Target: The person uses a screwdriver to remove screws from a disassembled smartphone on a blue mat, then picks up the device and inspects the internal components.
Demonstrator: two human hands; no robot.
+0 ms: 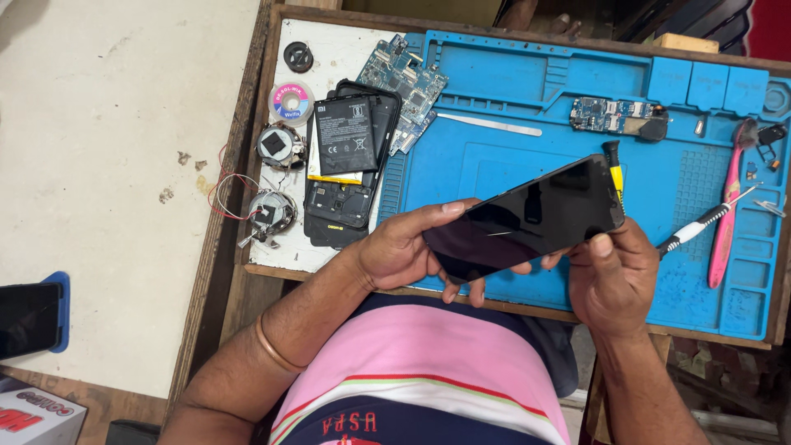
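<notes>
Both hands hold a black smartphone (527,218) above the front of a blue repair mat (511,91), its dark glass screen facing up and tilted. My left hand (404,251) grips the phone's lower left end, thumb along the top edge and fingers curled beneath. My right hand (611,276) holds the upper right end, thumb pressed on the corner by the edge. A yellow-handled tool (614,169) lies on the mat just behind the phone's right end.
Left of the mat lie a black phone battery (344,136) on opened phone shells, a circuit board (402,78), a solder wick spool (291,102) and two small motors with wires (274,177). A pink toothbrush (728,206), a screwdriver (700,224) and a small board (618,117) lie at right.
</notes>
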